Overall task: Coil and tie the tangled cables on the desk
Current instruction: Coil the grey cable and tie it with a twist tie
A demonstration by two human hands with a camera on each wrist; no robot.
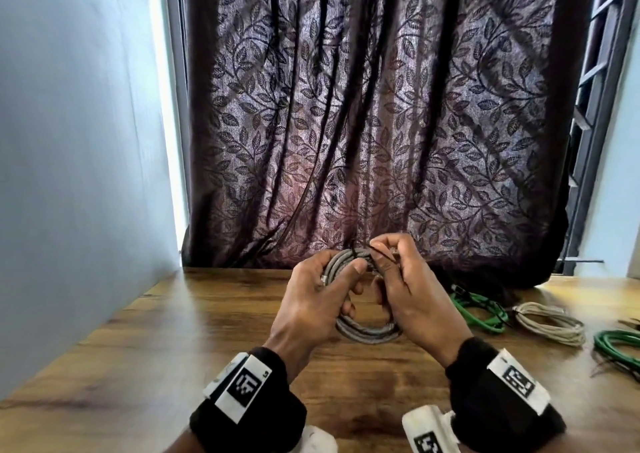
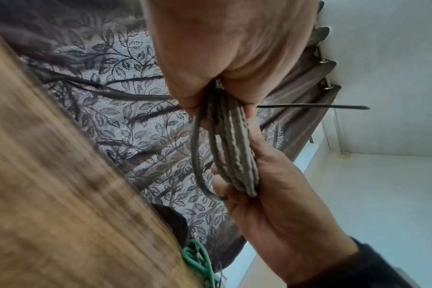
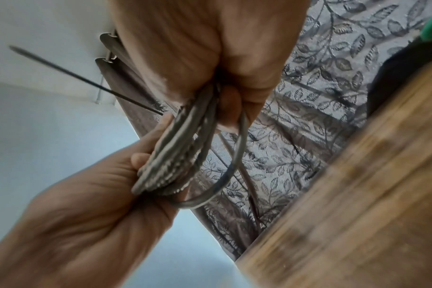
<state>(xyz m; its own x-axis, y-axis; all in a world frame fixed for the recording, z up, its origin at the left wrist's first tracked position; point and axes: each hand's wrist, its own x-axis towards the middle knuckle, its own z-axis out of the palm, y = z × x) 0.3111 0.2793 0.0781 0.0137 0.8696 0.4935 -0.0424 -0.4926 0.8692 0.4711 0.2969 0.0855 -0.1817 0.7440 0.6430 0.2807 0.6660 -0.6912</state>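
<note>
Gripping grey cable coil (image 1: pixel 363 331): left hand (image 1: pixel 311 300); right hand (image 1: pixel 412 290) pinching black tie (image 1: pixel 379 252); wristband markers unreadable

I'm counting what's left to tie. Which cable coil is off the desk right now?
The grey coil, gripped by the left hand and right hand; the green and beige coils lie on the desk.

Backlit leaf-patterned purple curtain (image 1: pixel 363 123), pale blue wall (image 1: pixel 76 141), wooden desk (image 1: pixel 166 342), window frame (image 1: pixel 595 113)
</note>
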